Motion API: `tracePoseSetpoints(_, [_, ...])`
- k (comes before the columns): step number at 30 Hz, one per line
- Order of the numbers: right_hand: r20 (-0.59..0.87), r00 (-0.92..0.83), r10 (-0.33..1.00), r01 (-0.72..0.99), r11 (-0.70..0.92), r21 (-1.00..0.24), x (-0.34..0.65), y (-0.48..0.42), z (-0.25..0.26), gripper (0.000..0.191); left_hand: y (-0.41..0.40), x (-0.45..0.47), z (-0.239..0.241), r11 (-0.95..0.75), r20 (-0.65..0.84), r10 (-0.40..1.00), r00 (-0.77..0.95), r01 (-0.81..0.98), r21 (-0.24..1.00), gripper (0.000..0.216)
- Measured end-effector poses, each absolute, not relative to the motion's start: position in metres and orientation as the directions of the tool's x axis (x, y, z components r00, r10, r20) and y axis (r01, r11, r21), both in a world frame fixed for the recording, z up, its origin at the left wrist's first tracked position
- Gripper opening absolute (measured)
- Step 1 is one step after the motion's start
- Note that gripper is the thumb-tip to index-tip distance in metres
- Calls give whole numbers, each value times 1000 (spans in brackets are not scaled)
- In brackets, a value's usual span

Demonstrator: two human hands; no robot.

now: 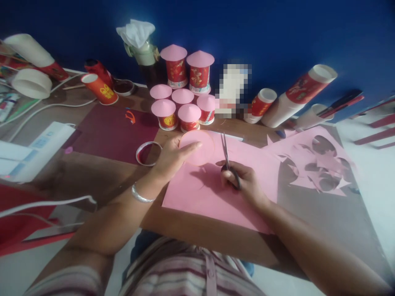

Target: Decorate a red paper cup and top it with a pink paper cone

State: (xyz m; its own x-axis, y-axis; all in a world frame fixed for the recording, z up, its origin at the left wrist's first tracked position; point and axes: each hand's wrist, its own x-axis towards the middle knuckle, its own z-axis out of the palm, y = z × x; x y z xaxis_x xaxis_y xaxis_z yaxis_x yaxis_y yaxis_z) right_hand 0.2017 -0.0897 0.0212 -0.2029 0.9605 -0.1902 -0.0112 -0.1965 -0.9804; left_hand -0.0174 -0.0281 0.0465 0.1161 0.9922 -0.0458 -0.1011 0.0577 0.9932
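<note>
My left hand [173, 155] pinches a round pink paper disc [204, 155] with an orange-toned edge, thumb on top and fingers hidden beneath. To its right, my right hand [245, 179] is closed around the dark handles of a pair of scissors [226, 154]. The blades point up and away from me, a little apart from the disc. Below both hands lies a large pink paper sheet [216, 201]. Several red paper cups [176, 74] with pink cone tops [200, 59] stand just beyond the disc.
Pink paper scraps [335, 164] with round holes lie at right. Stacked cups [304, 86] lean behind them. A tape roll [148, 153] rests on dark red paper [108, 131]; a white box [40, 144] and cables are at left. A blue wall [262, 33] closes the back.
</note>
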Motion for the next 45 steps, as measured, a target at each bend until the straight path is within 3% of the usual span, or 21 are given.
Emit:
tracePoseSetpoints(5, [-172,-108,979,-115,-184,-976,201,-88,16,39,-32,-14,44,85,-71,988,138,-99,991,33])
tracePoseSetpoints(12, [-183,-41,982,-293,-187,-938,194,-83,17,43,-40,-5,37,45,-55,969,239,49,998,33])
tracePoseSetpoints(20, [-242,-8,970,-207,-239,-949,197,-82,16,39,-47,2,35,103,-156,942,298,187,977,37])
tracePoseSetpoints(25, [-242,5,970,-211,-236,-949,199,-80,16,37,-38,-5,32,-26,13,990,143,87,996,42])
tracePoseSetpoints(31, [-284,7,959,-283,-270,-920,200,-79,16,34,-27,-10,24,-27,32,999,44,-92,995,28])
tracePoseSetpoints(34, [-293,7,956,-271,-280,-921,200,-78,17,35,-27,-8,22,-47,56,997,62,-141,989,39])
tracePoseSetpoints(38, [-262,13,965,-245,-251,-936,201,-77,18,32,-30,-6,24,52,-25,988,154,-168,984,39])
tracePoseSetpoints(42, [-237,19,971,-236,-226,-945,200,-77,16,31,-37,-3,27,76,-43,940,339,-87,993,41])
tracePoseSetpoints(45, [-248,36,968,-239,-233,-943,198,-79,15,36,-43,2,28,102,-82,926,368,-36,994,43])
